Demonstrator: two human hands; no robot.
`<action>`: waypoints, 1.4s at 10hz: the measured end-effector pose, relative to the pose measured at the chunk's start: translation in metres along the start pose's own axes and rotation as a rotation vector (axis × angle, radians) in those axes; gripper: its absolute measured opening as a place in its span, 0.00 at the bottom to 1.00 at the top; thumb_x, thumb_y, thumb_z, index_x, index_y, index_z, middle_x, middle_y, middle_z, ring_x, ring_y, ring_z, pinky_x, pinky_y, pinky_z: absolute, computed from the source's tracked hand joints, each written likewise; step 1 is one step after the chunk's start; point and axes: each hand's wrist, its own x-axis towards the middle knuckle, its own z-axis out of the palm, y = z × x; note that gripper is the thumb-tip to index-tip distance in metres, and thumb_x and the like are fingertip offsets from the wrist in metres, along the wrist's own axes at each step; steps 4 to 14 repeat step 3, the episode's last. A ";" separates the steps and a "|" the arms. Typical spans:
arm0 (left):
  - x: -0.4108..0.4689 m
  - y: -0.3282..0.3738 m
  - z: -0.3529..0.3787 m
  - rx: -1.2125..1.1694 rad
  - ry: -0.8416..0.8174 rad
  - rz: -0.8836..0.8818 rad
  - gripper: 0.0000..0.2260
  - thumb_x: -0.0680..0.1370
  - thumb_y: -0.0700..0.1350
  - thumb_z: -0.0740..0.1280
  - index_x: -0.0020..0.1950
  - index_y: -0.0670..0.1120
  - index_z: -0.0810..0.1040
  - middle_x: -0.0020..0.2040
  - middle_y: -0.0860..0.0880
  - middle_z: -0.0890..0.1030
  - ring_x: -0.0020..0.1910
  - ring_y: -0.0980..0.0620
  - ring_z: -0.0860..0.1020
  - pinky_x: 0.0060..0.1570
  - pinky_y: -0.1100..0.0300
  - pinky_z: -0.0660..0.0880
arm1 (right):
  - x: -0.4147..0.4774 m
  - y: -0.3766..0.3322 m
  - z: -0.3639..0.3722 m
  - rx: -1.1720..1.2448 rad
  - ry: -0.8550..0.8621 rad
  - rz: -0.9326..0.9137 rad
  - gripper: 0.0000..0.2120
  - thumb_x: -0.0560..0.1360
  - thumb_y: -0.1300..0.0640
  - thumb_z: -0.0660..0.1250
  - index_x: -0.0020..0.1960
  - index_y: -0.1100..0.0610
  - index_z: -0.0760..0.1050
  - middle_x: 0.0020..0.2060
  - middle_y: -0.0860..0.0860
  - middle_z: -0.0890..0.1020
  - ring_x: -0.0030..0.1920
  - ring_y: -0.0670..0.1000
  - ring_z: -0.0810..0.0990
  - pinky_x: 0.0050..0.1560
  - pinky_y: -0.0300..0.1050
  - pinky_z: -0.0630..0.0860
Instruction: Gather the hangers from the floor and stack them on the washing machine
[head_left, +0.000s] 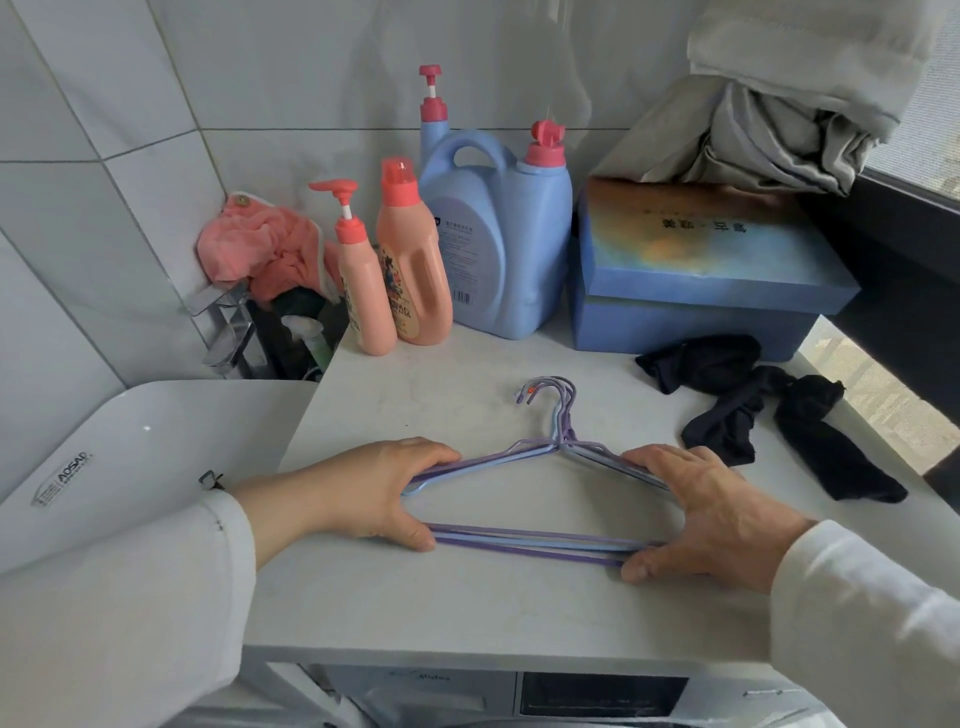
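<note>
A bunch of several thin purple and light-blue wire hangers (524, 543) lies flat on the white countertop (441, 597) above the washing machine (519, 696), hooks pointing away from me. My left hand (363, 493) grips the bunch's left corner, fingers over the sloping arm and thumb on the bottom bar. At the right corner my right hand (711, 519) holds the bunch the same way. Both sleeves are white.
Behind the hangers stand two pink bottles (395, 260), a big blue detergent jug (498, 234) and a blue box (696, 270) with grey cloth on top. Black garments (769, 410) lie to the right. A white sink (130, 457) sits at the left.
</note>
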 end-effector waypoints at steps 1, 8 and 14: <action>0.000 0.005 0.005 0.105 0.012 -0.009 0.40 0.70 0.51 0.73 0.76 0.50 0.56 0.71 0.52 0.67 0.69 0.54 0.65 0.68 0.62 0.63 | 0.000 -0.002 0.002 -0.024 0.001 -0.030 0.55 0.49 0.27 0.74 0.72 0.31 0.55 0.64 0.40 0.67 0.64 0.48 0.67 0.69 0.48 0.69; -0.004 0.010 0.003 0.097 0.018 -0.016 0.40 0.70 0.54 0.73 0.76 0.52 0.55 0.74 0.54 0.65 0.71 0.55 0.63 0.69 0.59 0.62 | 0.000 -0.001 0.003 -0.013 -0.009 -0.094 0.57 0.53 0.29 0.74 0.75 0.32 0.49 0.76 0.31 0.50 0.77 0.46 0.49 0.77 0.52 0.56; -0.004 0.010 0.003 0.097 0.018 -0.016 0.40 0.70 0.54 0.73 0.76 0.52 0.55 0.74 0.54 0.65 0.71 0.55 0.63 0.69 0.59 0.62 | 0.000 -0.001 0.003 -0.013 -0.009 -0.094 0.57 0.53 0.29 0.74 0.75 0.32 0.49 0.76 0.31 0.50 0.77 0.46 0.49 0.77 0.52 0.56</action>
